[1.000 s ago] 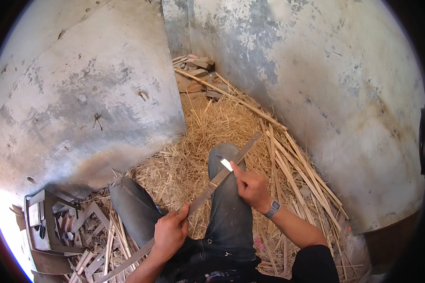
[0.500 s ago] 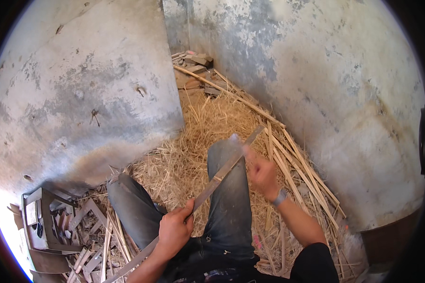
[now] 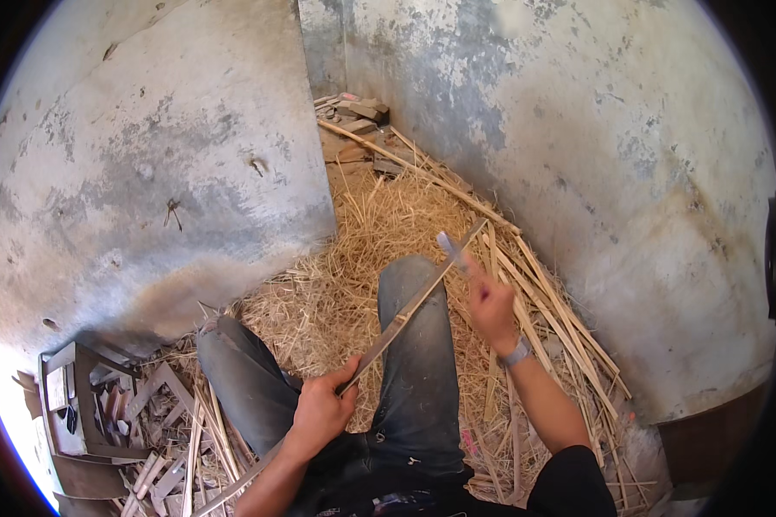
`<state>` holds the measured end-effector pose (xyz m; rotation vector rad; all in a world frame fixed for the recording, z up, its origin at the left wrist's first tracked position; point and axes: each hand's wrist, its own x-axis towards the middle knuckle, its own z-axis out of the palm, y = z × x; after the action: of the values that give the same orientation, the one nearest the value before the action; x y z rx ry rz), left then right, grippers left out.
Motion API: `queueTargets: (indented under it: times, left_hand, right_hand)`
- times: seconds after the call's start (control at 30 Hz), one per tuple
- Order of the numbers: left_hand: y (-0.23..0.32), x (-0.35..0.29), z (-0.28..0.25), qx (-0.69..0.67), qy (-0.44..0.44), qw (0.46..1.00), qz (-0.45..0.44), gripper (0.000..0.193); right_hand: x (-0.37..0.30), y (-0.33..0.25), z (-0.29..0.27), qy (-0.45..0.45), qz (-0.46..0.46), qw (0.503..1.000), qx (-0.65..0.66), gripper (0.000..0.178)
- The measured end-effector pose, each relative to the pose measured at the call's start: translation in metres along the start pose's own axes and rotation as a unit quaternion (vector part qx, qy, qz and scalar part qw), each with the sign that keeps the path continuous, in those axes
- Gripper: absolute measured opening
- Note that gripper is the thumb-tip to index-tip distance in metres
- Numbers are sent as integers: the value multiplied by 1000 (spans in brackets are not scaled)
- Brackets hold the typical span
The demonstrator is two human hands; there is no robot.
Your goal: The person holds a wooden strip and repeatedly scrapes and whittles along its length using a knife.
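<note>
My left hand (image 3: pixel 322 408) is wrapped round a long brown bamboo strip (image 3: pixel 403 317). The strip slants from under my left forearm, across my right thigh, to its far tip beyond the knee. A knife (image 3: pixel 447 245) is in my closed right hand (image 3: pixel 492 312), near that far end. Its pale metal blade crosses the strip, pointing up and left. Motion blurs the blade, and whether it touches the strip I cannot tell. My fingers hide most of the handle.
Thin straw-like shavings (image 3: pixel 315 310) cover the floor around my legs. Long pale bamboo strips (image 3: pixel 550 302) lie along the right wall. At lower left, a dark wooden frame (image 3: pixel 79 392) stands beside scrap wood pieces. A grey wall (image 3: pixel 190 155) rises on the left; bricks (image 3: pixel 359 110) lie in the far corner.
My right hand and the knife have moved a little to the right, toward the strip's far tip. The strip's far end has risen slightly; my left hand keeps its grip.
</note>
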<state>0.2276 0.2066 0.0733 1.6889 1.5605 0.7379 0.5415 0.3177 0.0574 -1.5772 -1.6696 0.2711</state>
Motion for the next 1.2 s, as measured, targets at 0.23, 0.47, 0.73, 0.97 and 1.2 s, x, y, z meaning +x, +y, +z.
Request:
queueTargets:
  times: [0.23,0.47,0.73,0.97,1.2]
  left_hand:
    - [2,10,-4,8,-25,999,23,39]
    - [16,11,-13,-44,-67,996,-23,35]
    - [4,9,-10,-48,-41,998,7,36]
    - [0,13,-14,-56,-68,996,3,33]
    - [-20,9,-8,-110,-116,987,-14,32]
  right_hand:
    - [-31,-3,34,35,-243,963,116,29]
    - [4,12,10,62,-60,994,71,31]
    - [24,-1,1,28,-86,995,36,33]
    - [-52,-51,22,-77,-196,977,-18,31]
    - [-32,-40,3,-79,-47,975,204,38]
